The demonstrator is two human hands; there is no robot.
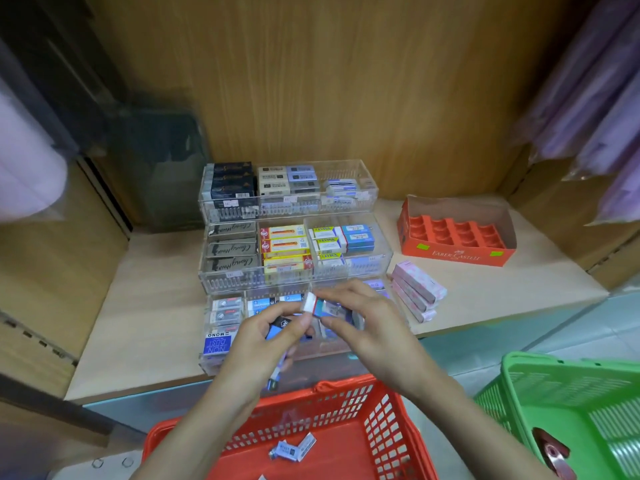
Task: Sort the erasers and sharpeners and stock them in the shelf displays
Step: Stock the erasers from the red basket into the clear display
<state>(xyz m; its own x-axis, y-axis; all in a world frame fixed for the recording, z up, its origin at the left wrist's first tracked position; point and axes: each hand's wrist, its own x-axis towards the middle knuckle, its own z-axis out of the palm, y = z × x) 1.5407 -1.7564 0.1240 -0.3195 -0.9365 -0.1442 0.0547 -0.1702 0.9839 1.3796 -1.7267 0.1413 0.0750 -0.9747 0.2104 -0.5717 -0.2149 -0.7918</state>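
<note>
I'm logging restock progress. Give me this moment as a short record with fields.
display: clear, three tiers, holds stocked erasers
left hand: grips a bundle of erasers
right hand: pinches one eraser over the front tier
red basket: holds a few loose erasers
orange box: right of display, slots empty
pink boxes: stacked beside display
</note>
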